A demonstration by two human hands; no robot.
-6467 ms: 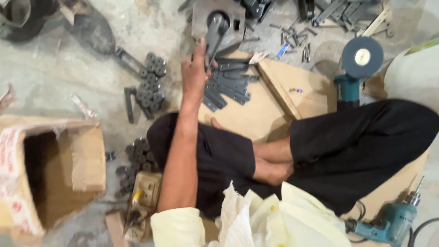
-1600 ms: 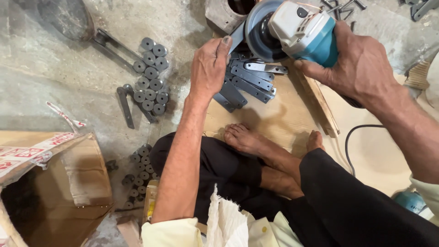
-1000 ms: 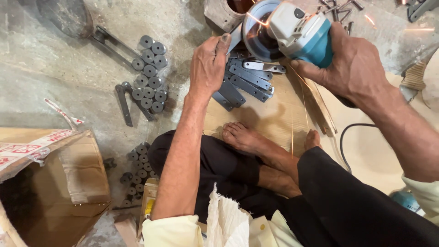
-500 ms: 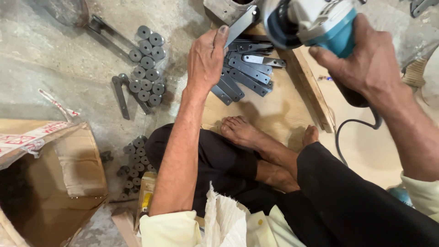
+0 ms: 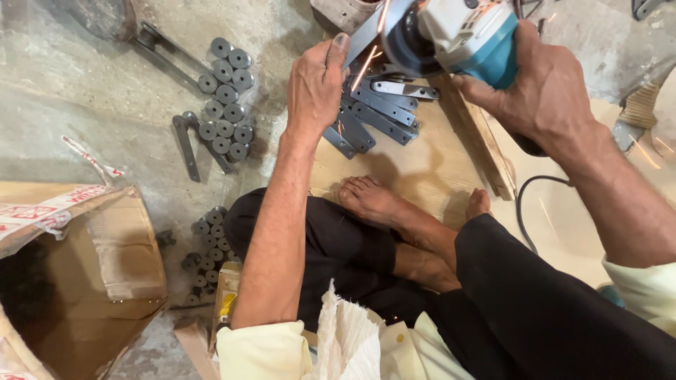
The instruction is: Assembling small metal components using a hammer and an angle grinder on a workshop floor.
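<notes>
A: Now, against the view half a second back: sparks are streaking off the disc of the angle grinder (image 5: 458, 35), orange lines running down over the pile of flat metal strips (image 5: 380, 116). Before, none showed.

B: Hands?

A: Right hand (image 5: 542, 91) is clenched round the teal body of the grinder, up at the top edge. Left hand (image 5: 317, 88) grips one grey metal strip (image 5: 370, 35) by its lower end, thumb on top, the strip slanting up into the disc. Both sit a little higher in view than before.

B: Where does the strip sit?

A: Over the far end of the wooden board (image 5: 415, 169), above the strip pile, touching the disc where the sparks start.

B: Containers?

A: One open cardboard box (image 5: 105, 274), lower left, flaps torn. Its inside is dark; contents cannot be read. Outside it, round grey metal discs (image 5: 225, 130) lie loose on the concrete floor (image 5: 84, 105), a second cluster of discs (image 5: 208, 243) by the knee.

B: Hidden or cut off?

A: Grinder's top and the strip's far end run out of view. The black cord (image 5: 524, 211) vanishes behind the right forearm. The bare foot (image 5: 370, 200) rests on the board, its leg under black cloth.
</notes>
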